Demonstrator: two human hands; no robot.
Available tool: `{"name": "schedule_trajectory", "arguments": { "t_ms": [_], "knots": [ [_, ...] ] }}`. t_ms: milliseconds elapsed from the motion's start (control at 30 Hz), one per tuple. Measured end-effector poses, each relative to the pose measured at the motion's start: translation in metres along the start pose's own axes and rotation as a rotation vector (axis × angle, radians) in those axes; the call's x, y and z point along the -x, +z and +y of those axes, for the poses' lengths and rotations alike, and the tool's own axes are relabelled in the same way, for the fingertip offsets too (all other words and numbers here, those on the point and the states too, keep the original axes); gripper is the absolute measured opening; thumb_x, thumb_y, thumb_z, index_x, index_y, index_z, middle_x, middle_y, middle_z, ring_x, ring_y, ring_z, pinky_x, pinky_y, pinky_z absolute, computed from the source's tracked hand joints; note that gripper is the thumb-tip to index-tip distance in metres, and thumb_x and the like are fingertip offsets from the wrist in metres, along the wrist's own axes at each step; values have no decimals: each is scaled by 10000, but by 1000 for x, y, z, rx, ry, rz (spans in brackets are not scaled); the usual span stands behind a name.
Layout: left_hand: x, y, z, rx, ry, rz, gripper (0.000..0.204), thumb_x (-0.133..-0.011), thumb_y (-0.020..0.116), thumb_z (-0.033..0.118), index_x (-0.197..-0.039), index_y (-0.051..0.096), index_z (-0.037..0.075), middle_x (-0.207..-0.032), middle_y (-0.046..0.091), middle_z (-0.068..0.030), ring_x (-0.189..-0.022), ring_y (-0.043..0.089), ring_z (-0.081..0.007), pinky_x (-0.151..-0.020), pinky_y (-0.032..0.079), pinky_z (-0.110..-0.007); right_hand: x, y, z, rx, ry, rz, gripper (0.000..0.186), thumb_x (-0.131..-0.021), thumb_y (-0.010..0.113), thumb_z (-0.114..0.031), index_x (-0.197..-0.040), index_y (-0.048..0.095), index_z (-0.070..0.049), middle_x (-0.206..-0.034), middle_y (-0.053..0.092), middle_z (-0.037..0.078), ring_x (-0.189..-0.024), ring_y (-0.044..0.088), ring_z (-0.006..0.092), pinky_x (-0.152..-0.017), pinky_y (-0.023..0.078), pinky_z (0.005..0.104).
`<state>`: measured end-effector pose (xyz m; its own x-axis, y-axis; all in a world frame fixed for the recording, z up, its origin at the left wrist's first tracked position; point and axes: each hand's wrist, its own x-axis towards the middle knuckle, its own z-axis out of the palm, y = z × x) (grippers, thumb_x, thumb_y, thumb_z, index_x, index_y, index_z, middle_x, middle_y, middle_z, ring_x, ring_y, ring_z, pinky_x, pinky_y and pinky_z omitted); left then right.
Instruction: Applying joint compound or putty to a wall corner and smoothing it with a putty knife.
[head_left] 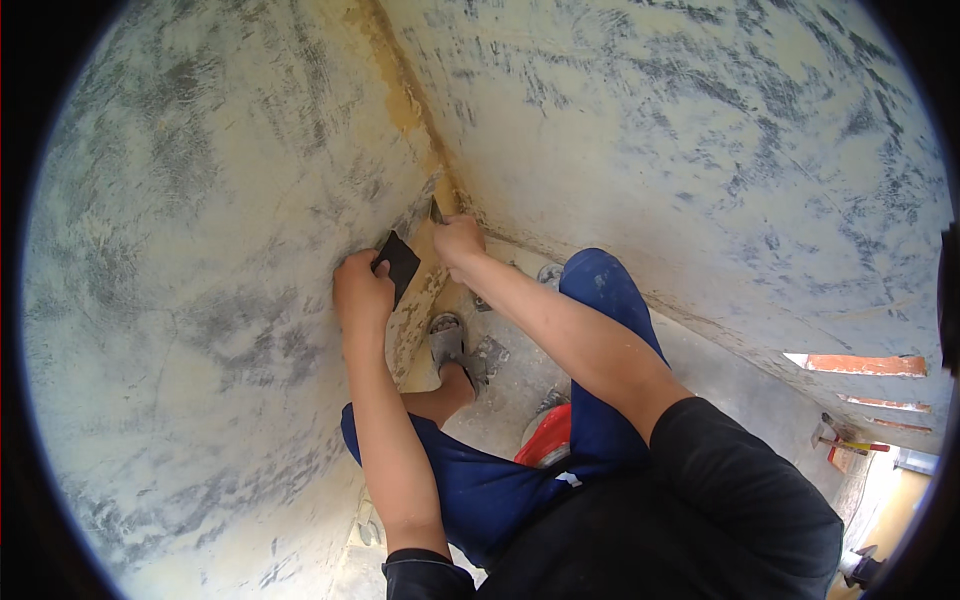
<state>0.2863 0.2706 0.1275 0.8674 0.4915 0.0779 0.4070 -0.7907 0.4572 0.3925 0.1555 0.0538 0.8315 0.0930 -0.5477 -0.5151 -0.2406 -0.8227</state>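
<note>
My left hand (pixel 362 290) grips a flat black plate (pixel 400 266), thumb on its face, close against the left wall (pixel 230 250). That wall is pale with grey smears. In my right hand (pixel 461 241) is a small scraper like a putty knife (pixel 435 211); its dark blade points up at the corner seam (pixel 425 125), and my fingers hide its handle. Whether the blade touches the wall I cannot tell. Yellowish-brown patches run down the seam just above the hand. The two hands are a short way apart, left one lower.
A patchy right wall (pixel 640 150) meets the left one at the corner and has narrow slots showing orange brick (pixel 865 365). Below are a sandalled foot (pixel 448 340) and a red object (pixel 548 437) between my legs. Tools with red and yellow handles (pixel 860 445) lie far right.
</note>
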Motion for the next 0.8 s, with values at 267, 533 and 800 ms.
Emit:
{"name": "schedule_trajectory", "arguments": {
  "t_ms": [267, 533, 800],
  "knots": [
    [-6, -1, 10, -27, -17, -58, 215, -875, 756, 67, -1058, 751, -46, -949, 734, -283, -934, 732, -434, -824, 552, -452, -2, -6, 8, 5, -56, 14, 402, -921, 562, -99, -1280, 723, -16, -1151, 753, 227, -1027, 739, 308, -844, 551, 372],
    [-3, -3, 14, -61, -32, -58, 232, -873, 756, 70, -1076, 754, -42, -972, 732, -292, -958, 729, -441, -840, 554, -456, -10, 3, -2, -57, 109, -55, 410, -928, 571, -106, -1302, 699, 2, -1187, 727, 271, -1073, 727, 361, -872, 559, 401],
    [-2, -5, 10, -30, -37, -68, 242, -875, 756, 73, -1090, 756, -39, -987, 733, -294, -971, 729, -439, -851, 551, -453, 3, 12, 6, 50, -27, 3, 439, -918, 571, -97, -1329, 672, 21, -1189, 728, 262, -1067, 733, 332, -865, 558, 402]
  ]
}}
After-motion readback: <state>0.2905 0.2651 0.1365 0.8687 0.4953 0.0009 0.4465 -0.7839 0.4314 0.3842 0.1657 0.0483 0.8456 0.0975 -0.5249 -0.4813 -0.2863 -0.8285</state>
